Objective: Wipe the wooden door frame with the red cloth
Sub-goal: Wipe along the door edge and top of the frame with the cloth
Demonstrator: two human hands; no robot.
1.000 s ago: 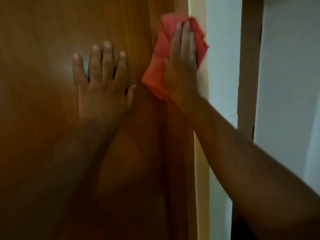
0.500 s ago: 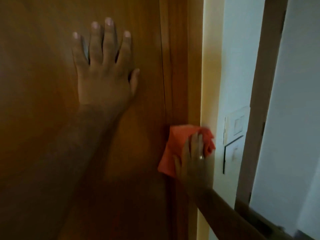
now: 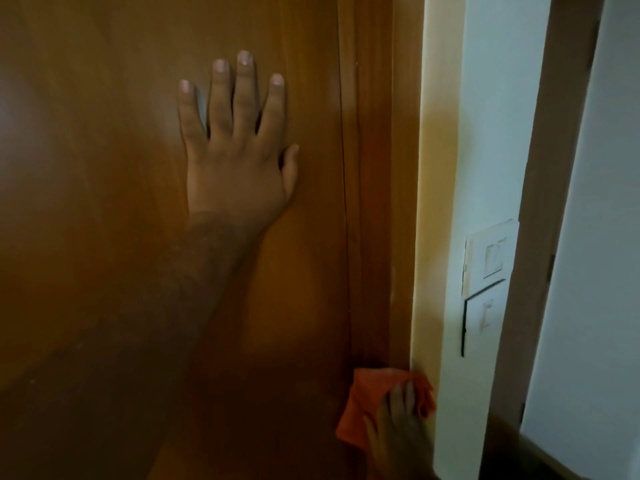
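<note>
The wooden door frame [image 3: 377, 174] runs as a vertical brown strip right of the door panel [image 3: 104, 202]. My left hand [image 3: 239, 147] lies flat on the door panel, fingers spread, holding nothing. Low at the bottom edge of the view, my right hand [image 3: 398, 431] presses the red cloth [image 3: 363, 407] against the frame, fingers on top of the cloth. The cloth is bunched and partly hidden under my fingers.
A pale wall [image 3: 485, 133] stands right of the frame, with a white switch plate [image 3: 488, 261] and a second plate [image 3: 483, 317] below it. Farther right runs another brown frame [image 3: 554, 168] beside a white panel [image 3: 602, 237].
My right hand has slid the red cloth down the frame, from its upper part to the bottom of the view. My left hand stays flat on the door.
</note>
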